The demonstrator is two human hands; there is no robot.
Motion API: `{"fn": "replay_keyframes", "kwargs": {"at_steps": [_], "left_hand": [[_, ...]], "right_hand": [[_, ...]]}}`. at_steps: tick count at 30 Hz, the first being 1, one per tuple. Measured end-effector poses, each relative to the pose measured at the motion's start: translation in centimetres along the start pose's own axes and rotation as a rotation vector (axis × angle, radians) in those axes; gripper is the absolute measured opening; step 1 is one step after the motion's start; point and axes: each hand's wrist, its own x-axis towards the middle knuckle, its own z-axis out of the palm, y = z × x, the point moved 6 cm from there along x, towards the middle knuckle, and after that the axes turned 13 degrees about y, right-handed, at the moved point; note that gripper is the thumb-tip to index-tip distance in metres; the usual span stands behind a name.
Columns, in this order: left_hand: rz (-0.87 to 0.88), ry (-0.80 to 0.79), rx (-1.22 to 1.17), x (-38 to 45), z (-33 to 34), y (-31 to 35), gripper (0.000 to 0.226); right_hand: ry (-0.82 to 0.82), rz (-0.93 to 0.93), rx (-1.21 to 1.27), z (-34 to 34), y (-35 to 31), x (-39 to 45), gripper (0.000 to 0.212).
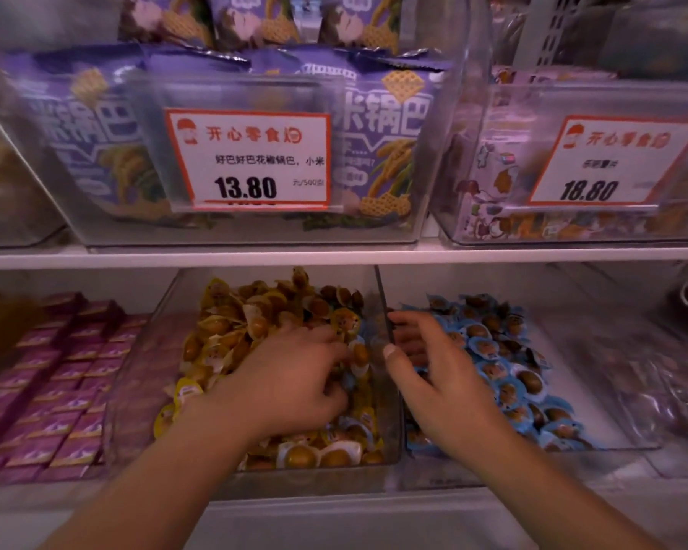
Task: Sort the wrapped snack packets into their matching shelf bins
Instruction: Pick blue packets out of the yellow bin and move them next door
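Snack packets in yellow wrappers (231, 335) fill the centre bin (148, 351) on the lower shelf; blue-wrapped packets (505, 367) fill the bin to its right. Your left hand (290, 379) is buried in the yellow pile with fingers curled; what it grips cannot be told. Your right hand (437, 375) rests relaxed on the blue pile, thumb against the clear divider wall (382, 299) separating the bins. Purple boxes (56, 375) lie left. Price tags (249, 160) front the upper bins.

A white shelf board (136, 258) runs across a shop display. Above it stand clear bins bearing white price cards (249, 158) edged in red. The light is dim and purplish.
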Motion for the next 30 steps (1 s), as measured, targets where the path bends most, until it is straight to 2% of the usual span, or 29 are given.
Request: {"fn": "replay_keyframes", "kwargs": {"at_steps": [3, 7, 10, 12, 14, 16, 21, 25, 28, 30], "left_hand": [[0.067, -0.067, 0.116, 0.0, 2.0, 0.7, 0.050], [-0.026, -0.122, 0.130, 0.4, 3.3, -0.5, 0.069], [-0.040, -0.157, 0.179, 0.3, 4.2, -0.3, 0.090], [-0.063, -0.167, 0.207, 0.2, 4.6, -0.1, 0.096], [-0.082, -0.164, 0.215, 0.2, 4.7, 0.0, 0.088], [-0.053, -0.154, 0.199, 0.4, 4.6, 0.2, 0.068], [-0.032, -0.155, -0.040, 0.3, 3.3, -0.5, 0.038], [-0.172, 0.047, -0.257, -0.6, 0.8, -3.0, 0.012], [-0.265, 0.177, -0.295, -2.0, -0.5, -5.1, 0.008], [-0.295, 0.234, -0.403, -2.8, -0.9, -5.6, 0.018]], "right_hand": [[-0.002, 0.007, 0.020, 0.0, 0.1, 0.0, 0.047], [-0.005, 0.002, 0.008, 0.0, 0.0, -0.1, 0.049], [-0.012, -0.005, 0.000, 0.0, 0.0, -0.2, 0.050], [-0.014, -0.008, -0.010, 0.0, 0.0, -0.2, 0.049], [-0.018, -0.011, -0.011, 0.1, 0.0, -0.2, 0.049], [-0.024, -0.010, -0.010, 0.0, -0.1, -0.2, 0.049], [-0.036, -0.001, 0.002, -0.1, -0.2, -0.1, 0.049], [-0.045, -0.014, -0.014, -0.3, -0.5, -0.1, 0.045], [0.005, -0.075, -0.079, -0.7, -1.2, 0.3, 0.038], [0.062, -0.127, -0.094, -1.0, -2.1, 0.5, 0.033]]}}
